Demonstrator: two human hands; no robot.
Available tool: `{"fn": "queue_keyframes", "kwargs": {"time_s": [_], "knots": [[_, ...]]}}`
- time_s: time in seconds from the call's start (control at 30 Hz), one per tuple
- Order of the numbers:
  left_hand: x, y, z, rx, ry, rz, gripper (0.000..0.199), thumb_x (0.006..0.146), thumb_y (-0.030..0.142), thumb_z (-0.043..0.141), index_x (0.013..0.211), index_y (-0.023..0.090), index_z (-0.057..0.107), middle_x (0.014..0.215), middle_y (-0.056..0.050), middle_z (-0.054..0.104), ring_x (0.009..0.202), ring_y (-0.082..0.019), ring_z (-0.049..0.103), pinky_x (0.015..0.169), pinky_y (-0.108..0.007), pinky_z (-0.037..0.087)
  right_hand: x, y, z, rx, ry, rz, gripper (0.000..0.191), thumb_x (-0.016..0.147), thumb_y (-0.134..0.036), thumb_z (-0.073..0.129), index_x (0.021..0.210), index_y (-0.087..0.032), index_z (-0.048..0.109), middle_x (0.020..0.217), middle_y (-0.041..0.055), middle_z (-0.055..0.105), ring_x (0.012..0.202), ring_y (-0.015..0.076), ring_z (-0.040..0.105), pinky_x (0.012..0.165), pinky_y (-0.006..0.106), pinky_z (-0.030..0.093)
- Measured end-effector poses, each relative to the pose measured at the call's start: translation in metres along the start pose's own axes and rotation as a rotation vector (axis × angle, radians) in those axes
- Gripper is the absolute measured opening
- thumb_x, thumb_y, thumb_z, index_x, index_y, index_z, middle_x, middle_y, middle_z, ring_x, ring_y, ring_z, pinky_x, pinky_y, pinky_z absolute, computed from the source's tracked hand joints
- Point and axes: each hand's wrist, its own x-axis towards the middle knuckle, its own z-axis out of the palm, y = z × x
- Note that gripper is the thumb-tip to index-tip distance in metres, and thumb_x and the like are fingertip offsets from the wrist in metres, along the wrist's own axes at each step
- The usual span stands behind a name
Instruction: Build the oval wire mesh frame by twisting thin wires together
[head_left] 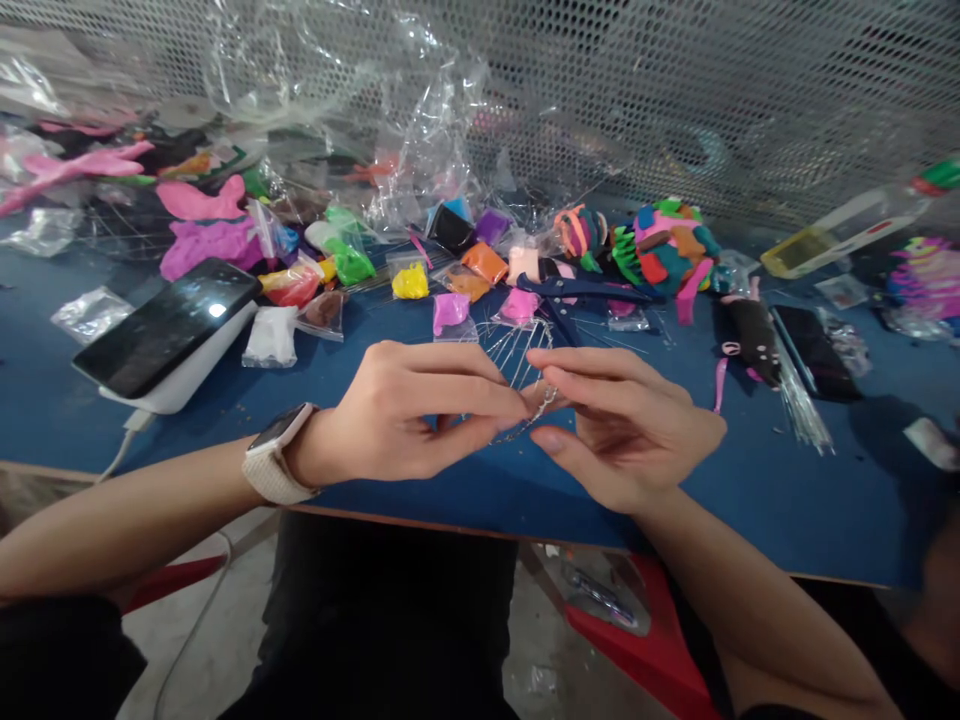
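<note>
A thin silvery wire frame (516, 350), with several straight strands joined to a twisted curved edge, is held up over the blue table. My left hand (409, 405) pinches its near part between thumb and fingers. From the other side, my right hand (630, 425) has its fingers curled against the twisted edge, its thumb tip a little below them. Fingers cover part of the wire. Just behind the hands lie dark blue-handled pliers (581, 290) and small bags of pink clay (519, 305).
A phone (169, 325) rests on a white cabled block at left. Colourful clay packets (484, 262) and a patchwork clay figure (671, 245) line the back, before a perforated metal panel (750, 90). At right are loose wires (802, 400), a dark clay figure (752, 340) and a bottle (840, 235).
</note>
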Motion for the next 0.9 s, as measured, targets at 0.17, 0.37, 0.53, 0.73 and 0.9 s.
{"fn": "queue_keyframes", "kwargs": {"time_s": [0.17, 0.37, 0.53, 0.73, 0.9], "knots": [[0.000, 0.001, 0.001, -0.007, 0.014, 0.007, 0.013, 0.104, 0.011, 0.073, 0.105, 0.022, 0.079, 0.099, -0.002, 0.085, 0.081, -0.010, 0.080, 0.075, -0.017, 0.065, 0.002, -0.002, -0.001, 0.024, -0.001, 0.033, 0.049, 0.096, -0.018, 0.087, 0.141, -0.037, 0.080, 0.136, 0.0043, 0.083, 0.083, 0.0187, 0.085, 0.069, 0.036, 0.079], [0.003, -0.003, 0.000, -0.007, -0.059, 0.020, 0.012, 0.109, 0.012, 0.067, 0.110, 0.017, 0.077, 0.105, -0.006, 0.082, 0.094, -0.011, 0.079, 0.086, -0.020, 0.064, 0.006, 0.001, -0.006, -0.029, -0.003, -0.003, 0.045, 0.083, -0.013, 0.100, 0.122, -0.028, 0.084, 0.110, 0.0022, 0.088, 0.082, 0.0182, 0.085, 0.070, 0.030, 0.076], [0.004, -0.002, 0.002, 0.032, -0.076, 0.021, 0.008, 0.109, 0.013, 0.067, 0.111, 0.016, 0.075, 0.104, -0.006, 0.078, 0.093, -0.012, 0.075, 0.084, -0.021, 0.063, 0.012, -0.005, -0.010, -0.214, -0.095, -0.108, 0.029, 0.086, -0.015, 0.098, 0.107, -0.030, 0.085, 0.092, -0.0016, 0.088, 0.070, 0.0176, 0.083, 0.062, 0.029, 0.072], [0.000, -0.005, 0.007, 0.337, 0.190, 0.132, 0.009, 0.104, 0.023, 0.078, 0.104, 0.021, 0.069, 0.110, -0.007, 0.077, 0.074, -0.010, 0.065, 0.061, -0.025, 0.054, 0.012, -0.018, 0.001, -0.194, 0.102, 0.056, 0.025, 0.085, -0.009, 0.095, 0.098, -0.028, 0.084, 0.088, 0.0001, 0.086, 0.069, 0.0176, 0.080, 0.056, 0.028, 0.067], [-0.004, -0.008, 0.010, 0.594, 0.123, 0.346, 0.010, 0.111, 0.019, 0.062, 0.110, 0.020, 0.071, 0.105, -0.005, 0.085, 0.066, -0.011, 0.069, 0.056, -0.029, 0.048, 0.008, -0.020, 0.010, -0.031, 0.155, 0.179, 0.028, 0.084, -0.005, 0.093, 0.099, -0.026, 0.083, 0.088, -0.0001, 0.085, 0.074, 0.0173, 0.080, 0.064, 0.029, 0.069]]}}
